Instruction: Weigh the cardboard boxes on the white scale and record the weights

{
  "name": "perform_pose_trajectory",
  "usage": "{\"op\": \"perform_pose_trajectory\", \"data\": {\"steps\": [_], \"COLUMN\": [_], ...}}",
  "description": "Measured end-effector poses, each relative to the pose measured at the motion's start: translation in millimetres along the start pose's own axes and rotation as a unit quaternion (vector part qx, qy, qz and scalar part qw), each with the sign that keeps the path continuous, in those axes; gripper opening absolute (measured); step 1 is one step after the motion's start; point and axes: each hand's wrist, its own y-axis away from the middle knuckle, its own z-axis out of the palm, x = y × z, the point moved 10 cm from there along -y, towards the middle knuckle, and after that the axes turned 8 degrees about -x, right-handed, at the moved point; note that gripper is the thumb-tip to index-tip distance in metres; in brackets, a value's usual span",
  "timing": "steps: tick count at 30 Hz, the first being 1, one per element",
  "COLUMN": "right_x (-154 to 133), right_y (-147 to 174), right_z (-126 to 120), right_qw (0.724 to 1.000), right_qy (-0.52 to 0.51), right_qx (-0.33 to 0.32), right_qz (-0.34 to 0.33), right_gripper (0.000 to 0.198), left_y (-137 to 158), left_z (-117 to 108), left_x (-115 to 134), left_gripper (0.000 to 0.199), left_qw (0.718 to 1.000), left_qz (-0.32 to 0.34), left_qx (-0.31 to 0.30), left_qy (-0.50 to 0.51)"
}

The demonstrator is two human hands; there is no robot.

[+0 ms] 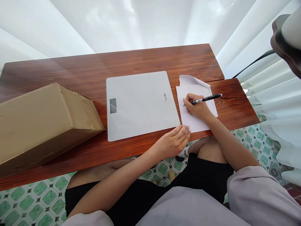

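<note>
My right hand (197, 106) grips a black pen (207, 98), its tip down at the left side of a white paper sheet (195, 123). Small marks show on the paper beside the tip, with a line of writing along the right edge. The sheet's top edge is curled over. My left hand (176, 140) rests at the table's front edge, fingers stretched out and fingertips touching the paper's lower left corner. Left of the paper lies a flat white scale (141, 106) with a dark grey display (113, 105) and black lettering.
A large brown cardboard box (35, 116) stands on the left of the reddish-brown wooden table (131, 59). White curtains (113, 25) hang behind the table and at right. A dark wavy-edged object (279, 40) juts in at upper right. Green-patterned tiles (42, 188) cover the floor.
</note>
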Motion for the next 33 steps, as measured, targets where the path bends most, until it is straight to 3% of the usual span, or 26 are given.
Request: {"op": "perform_pose_trajectory", "data": {"steps": [26, 30, 33], "right_x": [-6, -16, -29], "right_y": [1, 12, 14], "right_z": [2, -33, -48], "right_qw": [0.999, 0.986, 0.960], "right_qy": [0.022, 0.036, 0.174], "right_qx": [0.004, 0.144, 0.181], "right_qz": [-0.024, -0.071, -0.121], "right_gripper": [0.036, 0.038, 0.028], "left_y": [0, 0, 0], "left_z": [0, -1, -2], "left_x": [-1, -1, -1], "left_gripper": [0.044, 0.043, 0.042], "left_qw": [1.000, 1.000, 1.000], "left_qz": [0.001, 0.004, 0.000], "left_qx": [0.002, 0.003, 0.011], "left_qy": [0.029, 0.026, 0.013]}}
